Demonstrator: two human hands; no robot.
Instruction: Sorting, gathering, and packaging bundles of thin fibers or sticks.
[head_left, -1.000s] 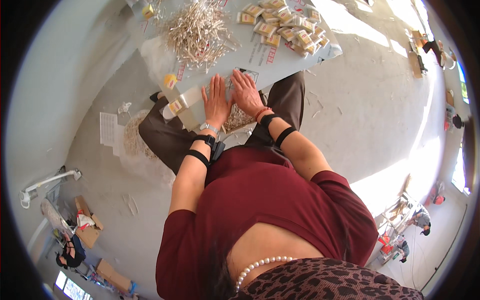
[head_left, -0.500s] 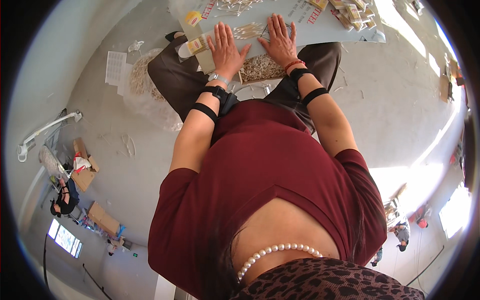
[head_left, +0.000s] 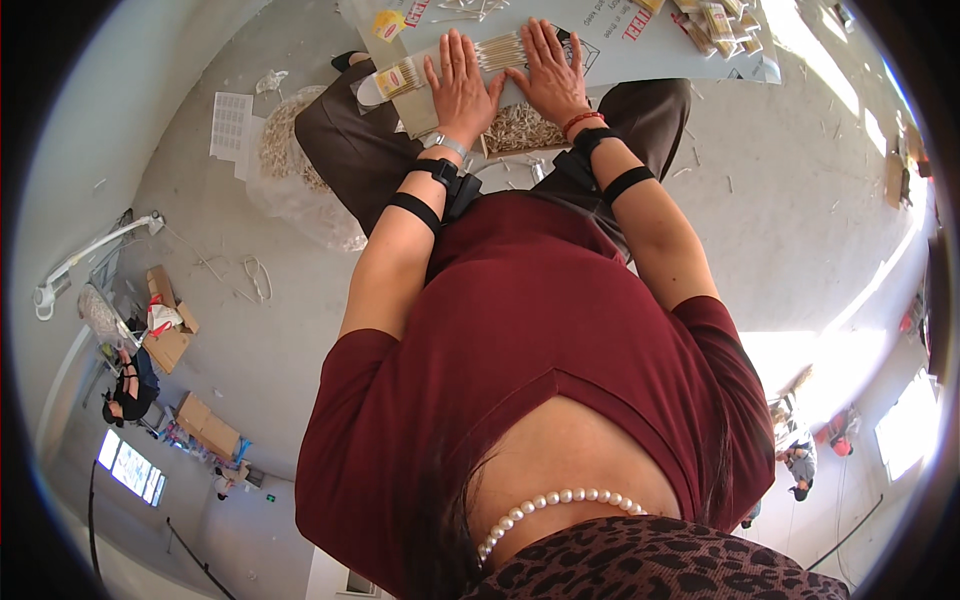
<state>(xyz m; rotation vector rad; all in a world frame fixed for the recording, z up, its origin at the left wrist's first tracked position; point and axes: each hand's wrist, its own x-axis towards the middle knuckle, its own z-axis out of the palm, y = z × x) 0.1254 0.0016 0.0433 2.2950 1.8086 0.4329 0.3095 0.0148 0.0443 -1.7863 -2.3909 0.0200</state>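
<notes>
A row of cotton swabs (head_left: 499, 52) lies side by side on the grey table sheet (head_left: 640, 62). My left hand (head_left: 464, 98) rests flat at the row's left end, fingers straight and pointing away from me. At the right end lies my right hand (head_left: 551, 78), also flat, its fingertips by the swab ends. The two thumbs almost meet just in front of the row. Left of my left hand sits a clear pack of cotton swabs (head_left: 397, 80) with a yellow and red label. More loose swabs (head_left: 470, 10) are heaped beyond the row.
Several filled swab packs (head_left: 718, 28) are piled at the table's far right. A yellow label card (head_left: 388, 25) lies far left. Below the table edge, a box holds loose swabs (head_left: 522, 130). A plastic bag of swabs (head_left: 290, 165) and printed sheets (head_left: 231, 125) are on the floor at left.
Both hands have slid slightly farther from me. They have drawn closer together, with the thumbs nearer each other and the swab row between them.
</notes>
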